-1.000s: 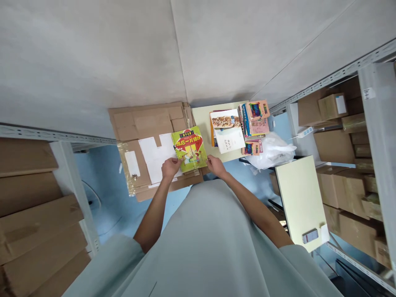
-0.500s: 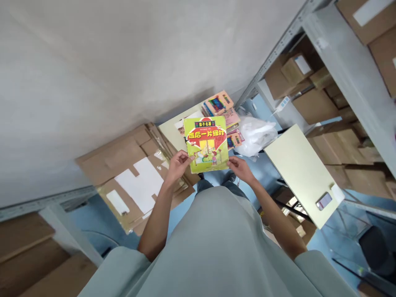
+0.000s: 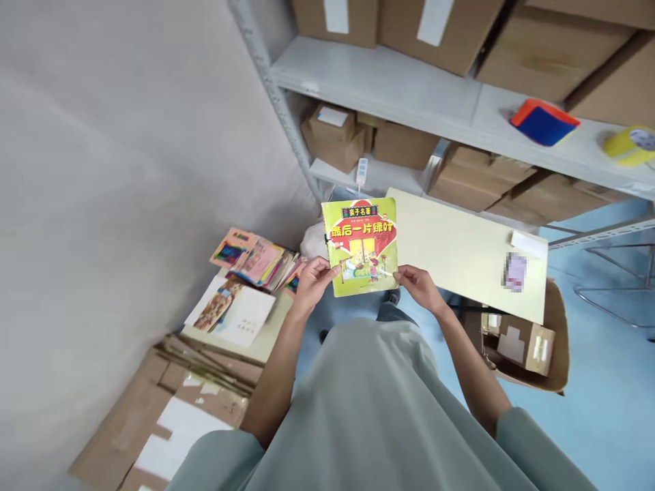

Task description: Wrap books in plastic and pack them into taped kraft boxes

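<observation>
A green and red picture book (image 3: 361, 245) is held up in front of me by both hands. My left hand (image 3: 313, 281) pinches its lower left corner. My right hand (image 3: 417, 285) grips its lower right corner. The book hangs above the blue floor, next to the left end of a pale yellow table (image 3: 455, 252). A phone (image 3: 514, 271) lies on the table's right part.
A low table (image 3: 256, 344) at the left carries stacked books (image 3: 256, 262). Flattened cardboard (image 3: 168, 416) lies at the lower left. Grey shelving (image 3: 409, 88) with cardboard boxes fills the back. An open box (image 3: 532, 344) sits under the yellow table. Tape (image 3: 632, 144) rests on the shelf.
The view has swung to the right, from the cardboard and book table towards the shelving. Both hands carried the book along and lifted it beside the yellow table.
</observation>
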### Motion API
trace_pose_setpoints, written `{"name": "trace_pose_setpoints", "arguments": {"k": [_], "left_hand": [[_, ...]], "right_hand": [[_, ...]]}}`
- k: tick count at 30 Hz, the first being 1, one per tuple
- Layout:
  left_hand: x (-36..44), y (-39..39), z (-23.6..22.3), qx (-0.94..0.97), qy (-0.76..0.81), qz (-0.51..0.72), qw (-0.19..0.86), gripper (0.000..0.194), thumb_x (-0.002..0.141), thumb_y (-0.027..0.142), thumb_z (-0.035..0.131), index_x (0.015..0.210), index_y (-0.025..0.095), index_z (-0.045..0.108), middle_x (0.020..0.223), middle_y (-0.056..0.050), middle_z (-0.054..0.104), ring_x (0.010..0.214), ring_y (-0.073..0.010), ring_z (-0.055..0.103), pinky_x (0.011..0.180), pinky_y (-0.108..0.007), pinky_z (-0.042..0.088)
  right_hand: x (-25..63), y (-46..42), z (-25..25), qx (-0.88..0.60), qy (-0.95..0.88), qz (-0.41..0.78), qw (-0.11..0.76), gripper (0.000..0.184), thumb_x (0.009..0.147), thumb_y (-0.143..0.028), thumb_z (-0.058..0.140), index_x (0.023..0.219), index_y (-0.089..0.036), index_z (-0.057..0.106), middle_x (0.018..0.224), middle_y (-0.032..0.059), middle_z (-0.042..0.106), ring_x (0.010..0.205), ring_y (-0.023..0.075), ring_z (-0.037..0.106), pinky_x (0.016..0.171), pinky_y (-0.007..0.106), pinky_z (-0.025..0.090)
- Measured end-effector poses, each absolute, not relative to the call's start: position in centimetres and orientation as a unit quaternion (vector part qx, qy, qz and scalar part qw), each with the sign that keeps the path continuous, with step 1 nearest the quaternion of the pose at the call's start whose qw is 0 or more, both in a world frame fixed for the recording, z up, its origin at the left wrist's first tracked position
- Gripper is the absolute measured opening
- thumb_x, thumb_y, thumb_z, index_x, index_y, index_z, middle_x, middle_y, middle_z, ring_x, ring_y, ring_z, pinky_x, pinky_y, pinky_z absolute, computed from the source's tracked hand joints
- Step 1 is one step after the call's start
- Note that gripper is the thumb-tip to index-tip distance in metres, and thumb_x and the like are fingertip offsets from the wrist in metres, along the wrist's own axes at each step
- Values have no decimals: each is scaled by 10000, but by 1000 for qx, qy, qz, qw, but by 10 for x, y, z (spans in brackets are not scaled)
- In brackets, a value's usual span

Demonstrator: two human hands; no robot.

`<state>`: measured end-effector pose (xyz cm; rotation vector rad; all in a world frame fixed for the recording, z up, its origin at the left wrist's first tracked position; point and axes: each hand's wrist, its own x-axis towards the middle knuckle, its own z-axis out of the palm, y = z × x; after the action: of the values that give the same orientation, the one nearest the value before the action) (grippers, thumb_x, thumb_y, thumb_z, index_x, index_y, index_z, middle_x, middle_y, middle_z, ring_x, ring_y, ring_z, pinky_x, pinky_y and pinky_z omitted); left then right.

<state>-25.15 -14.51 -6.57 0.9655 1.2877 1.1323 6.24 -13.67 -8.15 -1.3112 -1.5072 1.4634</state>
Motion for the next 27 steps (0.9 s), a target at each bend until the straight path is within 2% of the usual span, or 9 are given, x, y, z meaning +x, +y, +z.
{"name": "trace_pose_setpoints", "arguments": {"k": [4, 8, 14, 17, 19, 23, 27], "left_hand": [[-162, -85, -68, 426, 548, 435, 574, 600, 706, 685, 945, 793, 244, 547, 858, -15, 754, 882, -222, 732, 765, -315, 564], [-76, -39, -69, 418, 536, 419, 602, 614, 695, 687, 947, 801, 242, 537, 867, -15, 764, 876, -225, 748, 755, -319, 580], [4, 3, -60, 407, 536, 403, 620, 638, 689, 707, 946, 801, 243, 524, 906, -26, 798, 904, -237, 777, 740, -325, 616], [23, 19, -57, 431, 543, 400, 599, 636, 696, 728, 935, 816, 244, 539, 901, -29, 807, 871, -233, 777, 745, -334, 622], [34, 27, -56, 454, 542, 397, 585, 624, 704, 730, 926, 821, 245, 552, 883, -30, 802, 838, -229, 772, 742, -336, 616], [62, 27, -60, 517, 535, 382, 548, 539, 758, 685, 898, 805, 255, 576, 802, -26, 777, 776, -229, 766, 712, -329, 591], [87, 5, -64, 597, 538, 348, 483, 276, 910, 501, 801, 838, 273, 661, 891, -46, 818, 920, -275, 819, 807, -367, 615]], "right_hand": [[146, -106, -89, -533, -541, 537, 368, 562, 944, -783, 704, 985, -226, 761, 885, 51, 771, 812, 222, 727, 767, 343, 614], [216, -84, -94, -570, -489, 519, 408, 584, 919, -801, 717, 976, -221, 763, 887, 60, 787, 861, 247, 758, 834, 383, 647], [283, -58, -98, -626, -446, 452, 452, 594, 917, -782, 719, 1076, -214, 793, 1054, 121, 848, 978, 297, 801, 901, 446, 668], [294, -45, -86, -666, -449, 353, 481, 552, 984, -719, 670, 1176, -217, 797, 1242, 168, 834, 1101, 321, 800, 975, 474, 663], [289, -36, -75, -660, -460, 335, 491, 522, 1032, -680, 624, 1227, -228, 796, 1294, 165, 824, 1125, 321, 806, 996, 469, 661], [260, -17, -60, -624, -488, 399, 461, 454, 1016, -665, 674, 1236, -283, 783, 1196, 110, 852, 1088, 339, 835, 902, 432, 671], [233, -3, -64, -685, -495, 361, 394, 385, 979, -587, 750, 1210, -280, 757, 1060, 109, 852, 1020, 352, 837, 841, 389, 621]]}}
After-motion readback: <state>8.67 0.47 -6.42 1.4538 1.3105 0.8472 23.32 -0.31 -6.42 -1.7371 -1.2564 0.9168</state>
